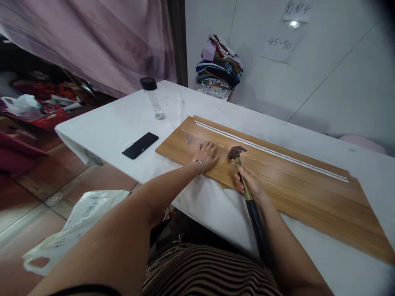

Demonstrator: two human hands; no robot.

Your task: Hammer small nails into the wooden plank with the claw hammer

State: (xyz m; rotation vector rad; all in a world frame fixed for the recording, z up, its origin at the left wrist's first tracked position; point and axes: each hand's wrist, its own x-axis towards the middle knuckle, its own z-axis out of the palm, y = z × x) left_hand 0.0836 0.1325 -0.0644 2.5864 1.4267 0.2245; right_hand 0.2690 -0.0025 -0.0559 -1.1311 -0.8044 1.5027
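My right hand [251, 183] is wrapped round the upper handle of a claw hammer [237, 153], close below its rusty head. The hammer's black grip runs back along my right forearm. Flat on the wooden board [296, 181] lies my left hand [206, 155], fingers stretched out, with a bracelet at the wrist. A small pile of nails [189, 139] rests on the board just beyond the left hand. A few small dark marks show in the wood to the right of the hammer; whether they are holes or nails I cannot tell. Two white measuring strips [271, 151] run along the board's far side.
The board lies on a table with a white cloth [101, 121]. A black phone [140, 145] and a clear bottle with a black lid [153, 98] stand left of it. Folded clothes [219, 68] are stacked by the wall. A white plastic bag [83, 222] hangs low at left.
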